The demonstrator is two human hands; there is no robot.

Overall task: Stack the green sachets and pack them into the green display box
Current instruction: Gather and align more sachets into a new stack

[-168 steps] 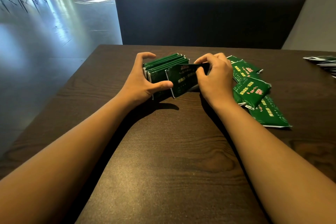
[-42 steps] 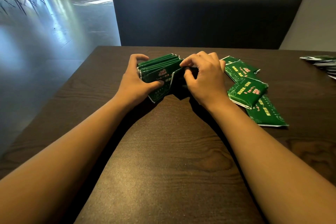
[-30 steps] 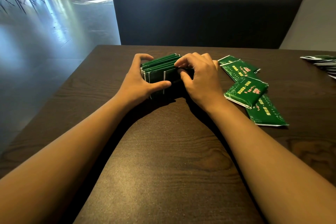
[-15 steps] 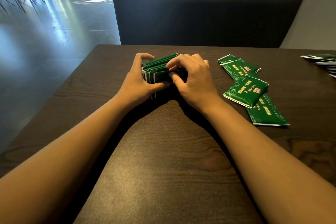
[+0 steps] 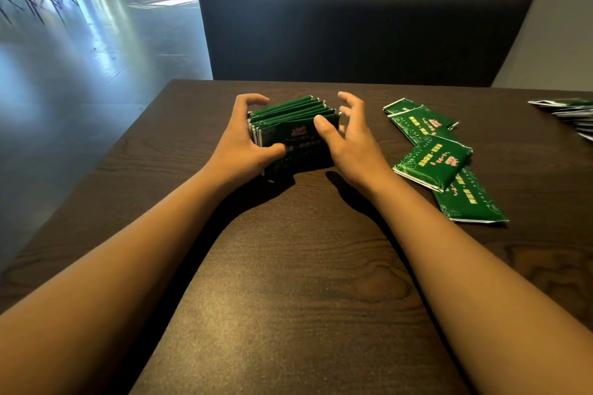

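A stack of green sachets [image 5: 298, 125] stands on edge on the dark wooden table [image 5: 288, 266], mid-table. My left hand [image 5: 244, 141] grips the stack's left end, thumb on the front sachet and fingers curled over the back. My right hand [image 5: 349, 135] is at the stack's right end with fingers spread and relaxed; only its thumb touches the front sachet. Several loose green sachets [image 5: 433, 162] lie flat to the right, overlapping each other. No green display box is in view.
A further pile of green packets [image 5: 571, 112] sits at the table's far right edge, partly cut off. A dark upholstered bench back [image 5: 353, 26] stands behind the table. The table's left edge drops to a shiny floor [image 5: 80, 74].
My right hand has let go of the stack's top and opened, drawing slightly to the right. The added sachet now stands at the front of the stack. My left hand keeps its grip.
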